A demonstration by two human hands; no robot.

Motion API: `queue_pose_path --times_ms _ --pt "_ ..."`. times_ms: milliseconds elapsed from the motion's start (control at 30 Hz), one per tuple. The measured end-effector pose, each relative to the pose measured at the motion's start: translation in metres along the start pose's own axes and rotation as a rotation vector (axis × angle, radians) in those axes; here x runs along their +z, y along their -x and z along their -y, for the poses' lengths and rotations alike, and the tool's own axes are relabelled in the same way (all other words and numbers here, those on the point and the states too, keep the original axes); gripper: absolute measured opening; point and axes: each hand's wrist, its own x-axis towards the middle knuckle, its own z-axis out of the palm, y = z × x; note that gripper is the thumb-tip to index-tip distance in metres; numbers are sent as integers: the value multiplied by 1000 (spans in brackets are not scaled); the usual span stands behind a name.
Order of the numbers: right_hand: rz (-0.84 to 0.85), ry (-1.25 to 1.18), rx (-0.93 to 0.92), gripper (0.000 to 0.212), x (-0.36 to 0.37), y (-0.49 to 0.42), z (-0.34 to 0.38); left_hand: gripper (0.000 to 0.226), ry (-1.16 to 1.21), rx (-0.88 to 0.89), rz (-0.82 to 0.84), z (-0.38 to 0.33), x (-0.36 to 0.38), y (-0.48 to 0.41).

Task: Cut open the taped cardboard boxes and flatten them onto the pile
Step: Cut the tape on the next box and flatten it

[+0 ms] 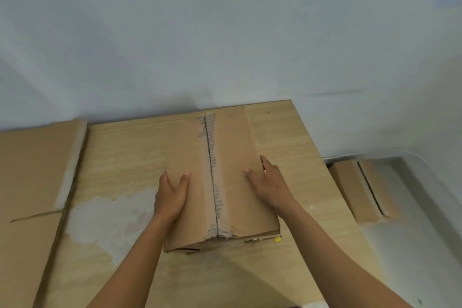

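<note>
A brown cardboard box [225,157] lies on the wooden table [130,157], its long top seam running away from me with torn tape traces along it. My left hand [172,197] holds the box's left side, thumb on top and fingers down the side wall. On the right edge my right hand [268,182] grips the same way, thumb on the top face. A small yellow object [277,239] peeks out at the box's near right corner; I cannot tell what it is.
A flattened cardboard sheet [32,182] lies at the table's left end. Beyond the table's right edge, lower down, another cardboard box [360,190] sits on the floor. A pale wall stands right behind the table. A worn whitish patch [107,217] marks the tabletop.
</note>
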Motion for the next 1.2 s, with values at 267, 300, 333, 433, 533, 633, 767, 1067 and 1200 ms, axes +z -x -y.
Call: queue_pose_path --times_ms 267,300,333,433,533,633,767,1067,1200 --pt "20 -65 -20 86 -3 47 50 68 145 20 190 4 -22 -10" --pt "8 -62 -33 83 1 52 54 69 135 30 229 6 -27 -11" --pt "-11 -58 -49 82 5 55 58 69 116 39 259 7 -33 -11" --pt "-96 -53 -66 87 19 60 74 65 38 117 206 7 -53 -15" --pt "-159 18 -60 86 36 63 93 56 -54 376 -7 -10 -76 -12" --pt "-172 204 -56 75 53 71 114 45 -50 644 -25 -38 -92 6" --pt "-212 370 -138 66 76 82 136 52 -89 682 233 -63 -95 36" --pt "-68 -120 -82 51 95 80 131 69 76 385 433 -52 -116 28" --pt "-85 -60 -192 38 87 83 149 59 276 380 444 -47 -117 26"
